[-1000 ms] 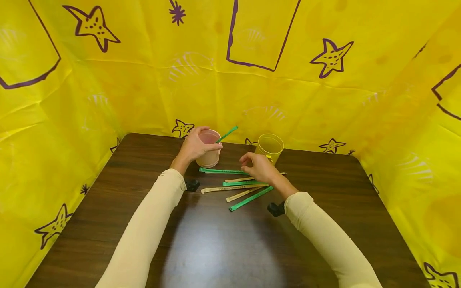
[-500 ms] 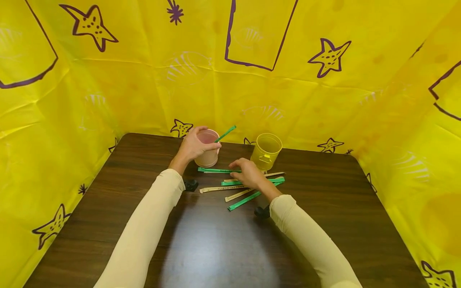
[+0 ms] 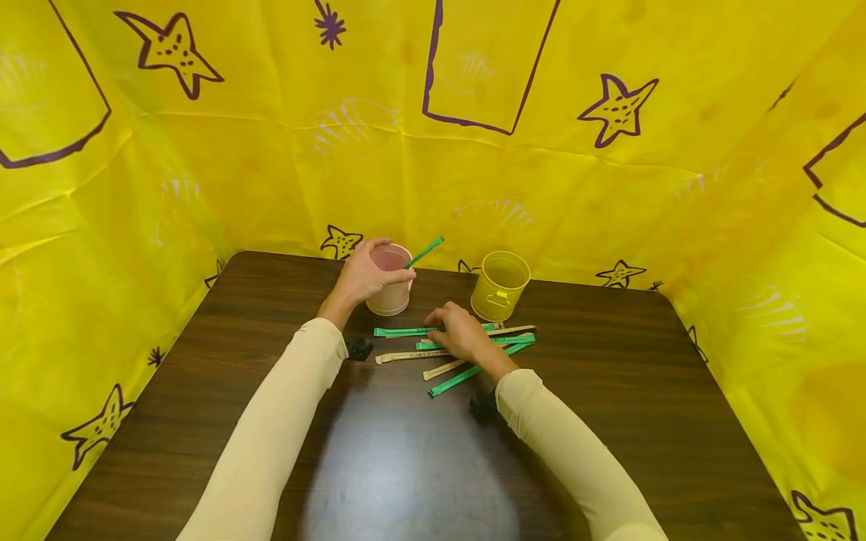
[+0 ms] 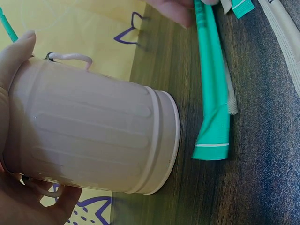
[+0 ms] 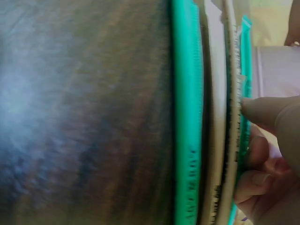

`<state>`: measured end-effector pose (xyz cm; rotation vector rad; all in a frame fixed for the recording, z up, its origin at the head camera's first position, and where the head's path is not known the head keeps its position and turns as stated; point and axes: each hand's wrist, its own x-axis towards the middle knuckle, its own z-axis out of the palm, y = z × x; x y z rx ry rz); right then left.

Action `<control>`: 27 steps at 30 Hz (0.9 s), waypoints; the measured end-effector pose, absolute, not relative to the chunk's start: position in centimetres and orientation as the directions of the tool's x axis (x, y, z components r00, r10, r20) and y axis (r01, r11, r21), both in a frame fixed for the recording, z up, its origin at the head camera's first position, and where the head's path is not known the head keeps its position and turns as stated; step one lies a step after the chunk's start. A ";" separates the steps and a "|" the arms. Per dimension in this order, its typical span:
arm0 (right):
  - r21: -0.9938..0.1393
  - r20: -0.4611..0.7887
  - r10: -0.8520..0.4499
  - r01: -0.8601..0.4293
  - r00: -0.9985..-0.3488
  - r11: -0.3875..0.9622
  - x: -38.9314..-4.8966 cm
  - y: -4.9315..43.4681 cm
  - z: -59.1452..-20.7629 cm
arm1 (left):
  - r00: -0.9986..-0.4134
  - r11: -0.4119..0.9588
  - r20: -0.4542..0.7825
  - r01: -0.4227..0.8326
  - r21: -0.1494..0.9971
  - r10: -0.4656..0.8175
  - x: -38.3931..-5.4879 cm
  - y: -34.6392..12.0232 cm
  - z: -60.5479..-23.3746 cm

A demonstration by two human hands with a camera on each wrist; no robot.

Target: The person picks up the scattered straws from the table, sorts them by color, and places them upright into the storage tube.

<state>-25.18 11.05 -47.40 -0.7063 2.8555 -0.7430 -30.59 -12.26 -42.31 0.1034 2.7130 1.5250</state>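
Note:
My left hand (image 3: 365,274) holds the small pink metal pail (image 3: 390,300) near its rim, thumb on the near side and fingers round the far side. A green wrapped straw (image 3: 425,252) stands slanted in that pail. My right hand (image 3: 461,332) is low over a loose pile of wrapped straws in front. In the left wrist view, its fingertips lie on both sides of another green wrapped straw (image 4: 213,89), pinching it. Tan wrapped straws (image 3: 409,357) and more green wrapped straws (image 3: 449,382) lie beneath and beside the right hand.
A yellow metal pail (image 3: 497,300) with a small handle stands upright behind the pile, right of the pink pail. The dark wood table (image 3: 406,466) ends at the back against a yellow printed cloth (image 3: 575,180).
My right hand has come left from beside the yellow pail down onto the pile. The rear green straw has shifted slightly toward me. My left hand keeps its hold on the pink pail.

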 end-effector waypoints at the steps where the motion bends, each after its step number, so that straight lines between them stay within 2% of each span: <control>1: -0.474 0.020 -0.465 -0.417 -0.885 0.775 -25.1 11.1 -47.5 | -0.997 0.519 0.008 0.044 0.854 0.072 -30.6 -12.3 -42.3; 9: -0.473 0.083 -0.470 -0.450 -0.879 0.758 -24.9 11.7 -47.4 | -0.997 0.522 -0.004 0.035 0.852 0.074 -30.5 -12.1 -42.5; 19: -0.485 0.103 -0.533 -0.510 -0.840 0.710 -24.3 13.8 -44.3 | -0.998 0.528 -0.004 0.034 0.849 0.070 -30.5 -12.1 -42.3; 23: -0.520 0.182 -0.531 -0.540 -0.827 0.662 -23.9 14.4 -42.9 | -0.998 0.523 -0.004 0.031 0.851 0.066 -30.5 -12.2 -42.2; 27: -0.585 0.311 -0.464 -0.552 -0.829 0.594 -23.7 14.9 -41.4 | -0.998 0.522 -0.003 0.034 0.852 0.070 -30.5 -12.2 -42.2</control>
